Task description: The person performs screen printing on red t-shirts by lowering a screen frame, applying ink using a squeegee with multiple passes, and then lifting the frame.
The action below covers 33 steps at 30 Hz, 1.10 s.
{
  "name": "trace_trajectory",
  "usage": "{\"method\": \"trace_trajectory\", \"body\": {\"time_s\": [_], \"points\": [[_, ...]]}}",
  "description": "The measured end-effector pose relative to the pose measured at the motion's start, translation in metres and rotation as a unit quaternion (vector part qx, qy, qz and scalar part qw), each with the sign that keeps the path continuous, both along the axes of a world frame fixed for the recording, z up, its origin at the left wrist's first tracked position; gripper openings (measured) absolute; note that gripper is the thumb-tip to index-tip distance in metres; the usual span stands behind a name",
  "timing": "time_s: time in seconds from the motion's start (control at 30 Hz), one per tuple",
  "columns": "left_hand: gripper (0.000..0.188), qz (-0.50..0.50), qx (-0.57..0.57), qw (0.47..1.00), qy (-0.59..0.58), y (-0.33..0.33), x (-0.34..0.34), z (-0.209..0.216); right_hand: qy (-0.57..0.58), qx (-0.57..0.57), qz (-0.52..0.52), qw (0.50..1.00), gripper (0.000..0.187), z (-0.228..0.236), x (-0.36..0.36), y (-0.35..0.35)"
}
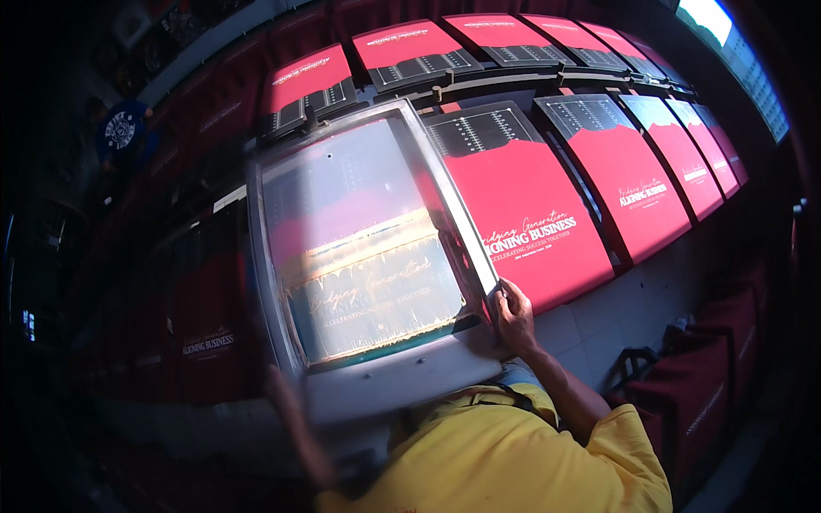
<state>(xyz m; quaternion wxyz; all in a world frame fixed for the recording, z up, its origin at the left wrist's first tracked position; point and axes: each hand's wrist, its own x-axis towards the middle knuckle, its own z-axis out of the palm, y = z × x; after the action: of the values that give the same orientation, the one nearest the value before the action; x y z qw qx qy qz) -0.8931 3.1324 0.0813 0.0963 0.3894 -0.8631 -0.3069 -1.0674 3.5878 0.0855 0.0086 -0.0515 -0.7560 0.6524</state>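
Note:
A screen printing frame (445, 205) with a pale metal border and see-through mesh lies tilted in front of me, over one of the red fabric pieces. Its stencil area (368, 295), edged in ragged yellowish tape or emulsion, carries lettering in the lower half. My right hand (515, 318) is closed on the frame's right edge near the lower corner. Beside the lower left corner is my left hand (280, 389), dark and smeared by motion, so its fingers cannot be read. Right of the frame, a red fabric piece (522, 205) with white lettering lies flat on a black board.
More red printed pieces (629, 184) lie on boards in two rows along a rail (505, 77). Dark red fabric (714, 376) hangs at the lower right, and more pieces (201, 316) are in shadow at left. A person in a blue shirt (124, 132) is at far left.

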Motion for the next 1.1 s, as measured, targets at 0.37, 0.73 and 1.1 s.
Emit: {"method": "trace_trajectory", "body": {"time_s": [0.37, 0.73, 1.1], "points": [[0.060, 0.105, 0.148, 0.979, 0.090, 0.271, -0.083, 0.012, -0.020, 0.146, -0.039, 0.988, 0.030, 0.050, -0.053, 0.259], [0.051, 0.012, 0.118, 0.985, 0.129, 0.321, -0.122, -0.003, -0.016, 0.155, -0.056, 0.986, 0.027, 0.014, -0.083, 0.328], [0.043, -0.029, 0.067, 0.994, 0.075, 0.313, -0.144, -0.003, 0.061, 0.037, -0.068, 0.995, 0.031, -0.026, -0.114, 0.330]]}}
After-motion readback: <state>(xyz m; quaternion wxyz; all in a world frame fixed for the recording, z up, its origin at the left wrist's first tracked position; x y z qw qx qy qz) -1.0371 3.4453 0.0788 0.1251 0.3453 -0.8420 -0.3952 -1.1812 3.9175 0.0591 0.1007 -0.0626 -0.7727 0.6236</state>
